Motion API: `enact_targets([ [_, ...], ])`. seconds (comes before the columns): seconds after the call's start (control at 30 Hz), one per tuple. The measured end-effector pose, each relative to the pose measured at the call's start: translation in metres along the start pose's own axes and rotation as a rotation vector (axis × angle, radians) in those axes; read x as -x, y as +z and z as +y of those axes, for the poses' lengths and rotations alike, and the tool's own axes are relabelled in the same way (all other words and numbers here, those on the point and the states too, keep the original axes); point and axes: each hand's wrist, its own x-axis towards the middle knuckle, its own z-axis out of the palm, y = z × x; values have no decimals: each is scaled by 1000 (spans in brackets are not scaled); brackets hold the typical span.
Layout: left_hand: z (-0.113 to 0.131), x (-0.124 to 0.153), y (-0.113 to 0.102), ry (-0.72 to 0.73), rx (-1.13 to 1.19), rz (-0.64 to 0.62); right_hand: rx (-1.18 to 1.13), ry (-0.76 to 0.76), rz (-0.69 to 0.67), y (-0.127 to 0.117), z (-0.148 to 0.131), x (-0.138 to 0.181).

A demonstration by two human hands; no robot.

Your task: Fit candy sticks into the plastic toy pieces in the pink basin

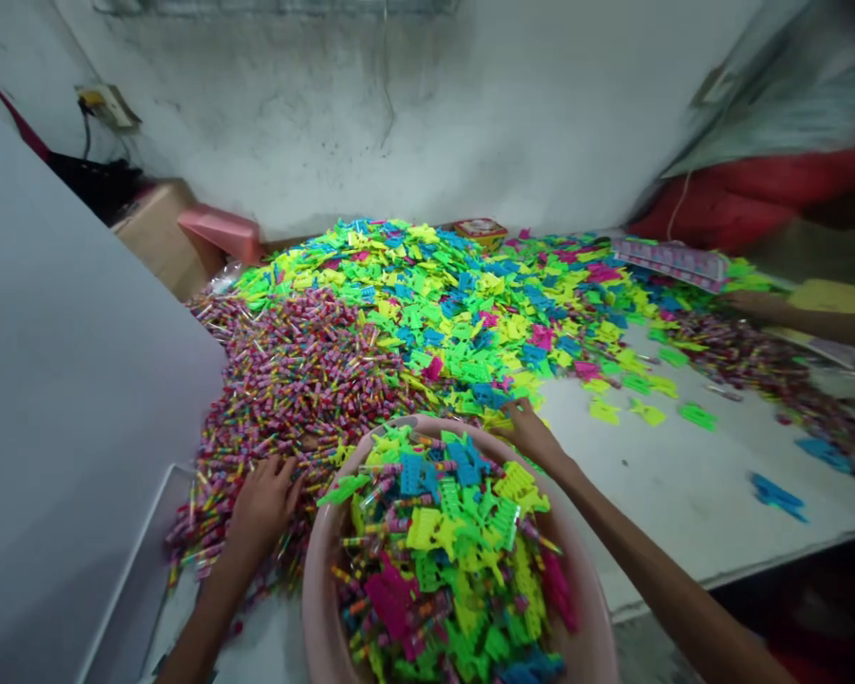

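Note:
My left hand (pixel 265 496) is over the pile of small multicoloured tubes with pinkish wrappers (pixel 292 370), its fingers apart and a little bent, touching the tubes. At the far rim of a pink basin (pixel 314 570), my right hand (pixel 531 432) reaches down to the edge of the plastic heap. Its fingers are curled in beside a blue plastic piece (pixel 490 394); what lies between the fingertips is hidden. The basin is heaped with flat green, yellow, blue and magenta plastic pieces (pixel 463 522) mixed with the same tubes.
A large heap of bright plastic pieces (pixel 427 275) lies against the wall on the white table (pixel 670 484). Another person's arm (pixel 819 318) reaches in at right, near a printed sheet (pixel 670 261) and more tubes. A pale panel (pixel 78 380) stands at left, before a cardboard box (pixel 163 228).

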Motion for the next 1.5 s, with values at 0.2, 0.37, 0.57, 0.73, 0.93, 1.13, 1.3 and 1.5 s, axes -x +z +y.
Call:
enact_targets([
  [0.2, 10, -8, 2, 55, 87, -40, -209, 63, 89, -12, 5, 0],
  [0.37, 13, -18, 6, -59, 264, 46, -534, 128, 201, -30, -22, -4],
  [0.57, 22, -20, -35, -241, 552, 220, -944, 139, 47, -58, -104, 30],
  [0.73, 79, -1, -107, -273, 880, 426, -1216, 175, -340, -63, -174, 83],
  [0.93, 148, 33, -144, -93, 1011, 571, -1269, 288, -505, -50, -218, 124],
  [1.13, 167, 43, -142, -152, 1311, 586, -1273, 157, -409, -39, -229, 145],
  [1.3, 166, 44, -143, -174, 1385, 589, -1171, 76, -438, -39, -230, 149],
  [1.5, 162, 51, -143, -69, 1102, 333, -1012, -109, -279, -43, -232, 148],
])
